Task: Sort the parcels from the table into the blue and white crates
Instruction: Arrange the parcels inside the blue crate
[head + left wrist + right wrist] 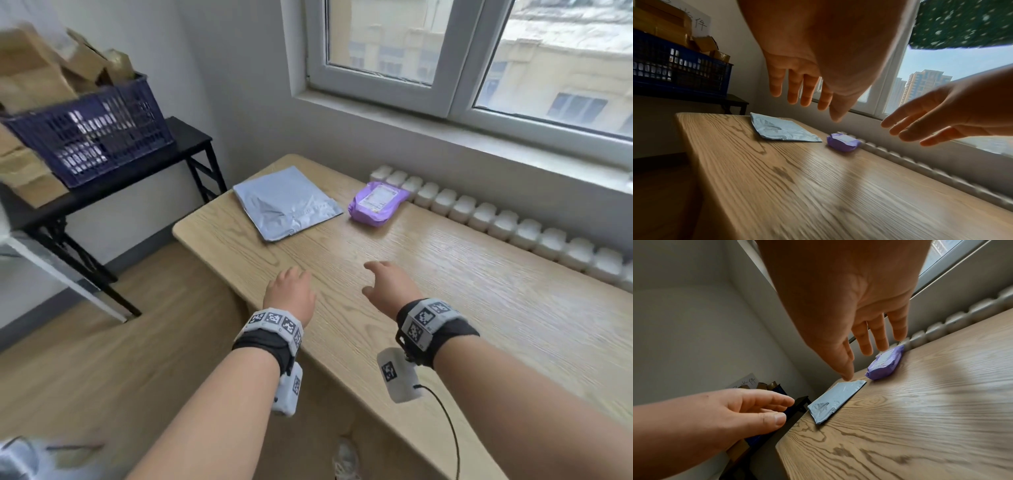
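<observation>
Two parcels lie at the far end of the wooden table (445, 291): a flat grey mailer bag (286, 202) (781, 128) (835, 400) and a small purple parcel (376, 204) (842, 142) (885, 363) with a white label. My left hand (291, 291) (807, 81) hovers over the table's near left edge, fingers relaxed and empty. My right hand (387, 284) (869, 331) hangs beside it over the tabletop, fingers loosely spread, holding nothing. Both hands are well short of the parcels. The blue crate (92, 133) (680, 71), piled with brown cardboard boxes, stands at the left.
The blue crate sits on a black side table (144, 174) left of the wooden table. A white radiator (513, 222) runs along the table's far edge under the window (479, 68). More cardboard boxes (24, 174) lie beside the crate. Wood floor (102, 359) lies at the left.
</observation>
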A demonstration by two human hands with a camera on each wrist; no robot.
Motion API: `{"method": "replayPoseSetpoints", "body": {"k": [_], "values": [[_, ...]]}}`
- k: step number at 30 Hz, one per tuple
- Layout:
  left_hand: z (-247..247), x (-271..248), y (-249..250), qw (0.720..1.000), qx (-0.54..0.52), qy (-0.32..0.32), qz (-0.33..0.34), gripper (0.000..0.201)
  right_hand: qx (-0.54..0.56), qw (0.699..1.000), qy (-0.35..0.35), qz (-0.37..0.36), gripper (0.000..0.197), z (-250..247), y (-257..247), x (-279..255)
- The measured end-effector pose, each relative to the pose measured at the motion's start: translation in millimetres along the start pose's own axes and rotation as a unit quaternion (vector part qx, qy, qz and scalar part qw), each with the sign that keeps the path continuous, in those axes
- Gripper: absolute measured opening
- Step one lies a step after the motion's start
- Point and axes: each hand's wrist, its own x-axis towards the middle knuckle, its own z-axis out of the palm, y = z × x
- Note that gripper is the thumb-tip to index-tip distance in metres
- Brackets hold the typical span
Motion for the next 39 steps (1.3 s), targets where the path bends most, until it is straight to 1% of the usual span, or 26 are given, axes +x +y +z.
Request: {"method": "replayPoseSetpoints", "body": {"k": [3, 6, 9, 13, 15, 18, 24, 28, 33, 36, 39], "values": [[-7.2, 40.4, -18.9, 1.000, 0.010, -0.003, -0.007, 0.045, 0.002, 1.000, -0.014, -0.005, 0.054, 1.1, -10.4, 47.9], [-9.7, 75.6, -38.4, 1.000, -0.001, 0.012, -0.012, 0.045, -0.011, 1.000, -0.025, -0.008, 0.054, 2.8, -22.7, 91.8], [-2.9, 101.7, -59.1, 1.000, -0.009, 0.004, -0.017, 0.044, -0.015, 0.999, -0.032, -0.021, 0.052, 10.8, -38.3, 124.2], [6.5, 143.8, -87.1, 1.000, -0.005, -0.014, -0.005, 0.043, -0.005, 0.999, -0.038, -0.027, 0.051, 27.9, -59.1, 163.2], [10.3, 168.9, -103.4, 1.000, -0.004, -0.018, 0.001, 0.042, -0.015, 0.999, -0.045, -0.019, 0.052, 37.7, -70.1, 183.0], [16.0, 207.0, -129.8, 0.999, -0.001, -0.045, 0.016, 0.042, -0.021, 0.998, -0.054, 0.008, 0.055, 50.5, -88.0, 209.8], [26.6, 281.8, -187.7, 0.993, 0.011, -0.087, 0.078, 0.049, -0.001, 0.995, -0.071, 0.071, 0.058, 83.7, -128.4, 262.9], [33.2, 319.5, -218.2, 0.986, 0.025, -0.124, 0.111, 0.050, -0.004, 0.993, -0.070, 0.099, 0.057, 108.5, -152.7, 291.9], [44.0, 351.3, -235.9, 0.974, 0.023, -0.147, 0.171, 0.059, 0.040, 0.993, -0.045, 0.106, 0.046, 142.0, -168.6, 314.5], [51.8, 358.9, -239.0, 0.972, 0.000, -0.147, 0.183, 0.058, 0.017, 0.993, -0.020, 0.118, 0.039, 157.8, -170.0, 316.9], [55.2, 363.9, -242.7, 0.972, -0.005, -0.122, 0.199, 0.051, 0.004, 0.992, 0.010, 0.127, 0.031, 165.8, -171.3, 317.6]]}}
